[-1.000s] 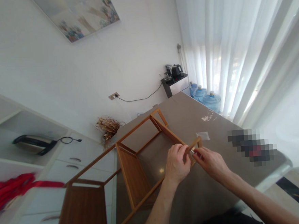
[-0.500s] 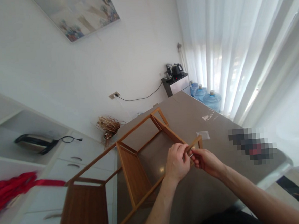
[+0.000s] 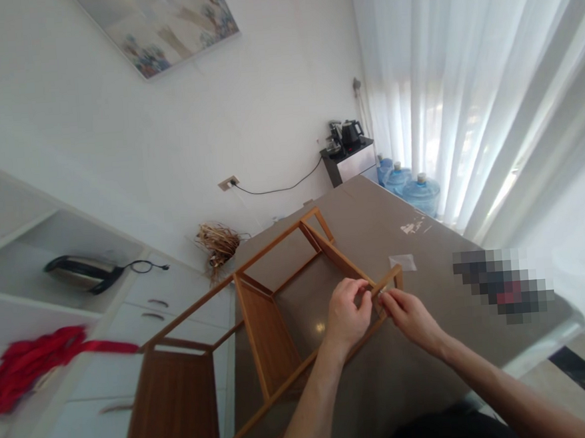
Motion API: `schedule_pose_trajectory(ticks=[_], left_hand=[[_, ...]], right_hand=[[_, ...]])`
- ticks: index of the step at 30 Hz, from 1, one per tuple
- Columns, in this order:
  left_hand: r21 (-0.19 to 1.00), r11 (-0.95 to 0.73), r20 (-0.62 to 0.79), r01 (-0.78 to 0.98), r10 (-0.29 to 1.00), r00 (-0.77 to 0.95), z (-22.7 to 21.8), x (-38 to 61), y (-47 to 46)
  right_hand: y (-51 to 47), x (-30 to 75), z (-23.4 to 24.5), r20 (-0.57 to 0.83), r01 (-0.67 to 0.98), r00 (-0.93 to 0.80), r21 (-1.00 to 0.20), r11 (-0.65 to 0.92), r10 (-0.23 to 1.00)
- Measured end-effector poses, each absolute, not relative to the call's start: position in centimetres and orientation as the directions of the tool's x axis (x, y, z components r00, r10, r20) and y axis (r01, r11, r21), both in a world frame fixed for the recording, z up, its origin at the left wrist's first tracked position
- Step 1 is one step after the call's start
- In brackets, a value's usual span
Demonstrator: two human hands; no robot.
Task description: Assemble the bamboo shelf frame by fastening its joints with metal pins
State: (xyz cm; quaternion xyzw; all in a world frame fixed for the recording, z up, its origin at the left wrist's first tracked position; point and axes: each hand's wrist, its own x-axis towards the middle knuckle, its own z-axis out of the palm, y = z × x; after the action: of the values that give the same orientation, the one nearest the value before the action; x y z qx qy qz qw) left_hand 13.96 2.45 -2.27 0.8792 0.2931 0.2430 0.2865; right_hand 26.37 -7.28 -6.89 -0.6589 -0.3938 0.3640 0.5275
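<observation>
A brown wooden shelf frame with several panels lies on its side across the grey table. My left hand is at the frame's near right end, its bent thumb and forefinger apart beside the end panel. It holds nothing I can see. Opposite it, my right hand is closed in a pinch against the frame's corner, near the short end bar. A small pale glint shows at its fingertips, too small to name. The fingers hide the joint itself.
A white paper piece lies beyond my right hand, with pale scraps farther off. A pixelated dark item is on the right. Water bottles stand behind the table. Left are white drawers and a kettle.
My left hand's fingers have loosened and drawn back slightly from the frame's corner. My right hand stays pinched at the joint. The whole view has shifted a little.
</observation>
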Motion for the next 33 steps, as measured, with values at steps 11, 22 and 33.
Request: schedule_pose_trajectory(ticks=[11, 22, 33], left_hand=[[0.528, -0.734, 0.252, 0.427, 0.616, 0.747, -2.4, 14.1, 2.0], [0.533, -0.724, 0.247, 0.438, 0.628, 0.738, -2.5, 14.0, 2.0], [0.536, -0.726, 0.249, 0.431, 0.624, 0.741, -2.7, 14.0, 2.0]], right_hand=[[-8.8, 26.8, -6.4, -0.317, -0.308, 0.339, -0.927, -0.214, 0.886], [-6.1, 25.5, -7.1, -0.417, -0.559, 0.382, -0.815, -0.153, 0.825], [-6.3, 25.7, -6.9, -0.195, -0.087, 0.594, -0.98, -0.178, 0.781]])
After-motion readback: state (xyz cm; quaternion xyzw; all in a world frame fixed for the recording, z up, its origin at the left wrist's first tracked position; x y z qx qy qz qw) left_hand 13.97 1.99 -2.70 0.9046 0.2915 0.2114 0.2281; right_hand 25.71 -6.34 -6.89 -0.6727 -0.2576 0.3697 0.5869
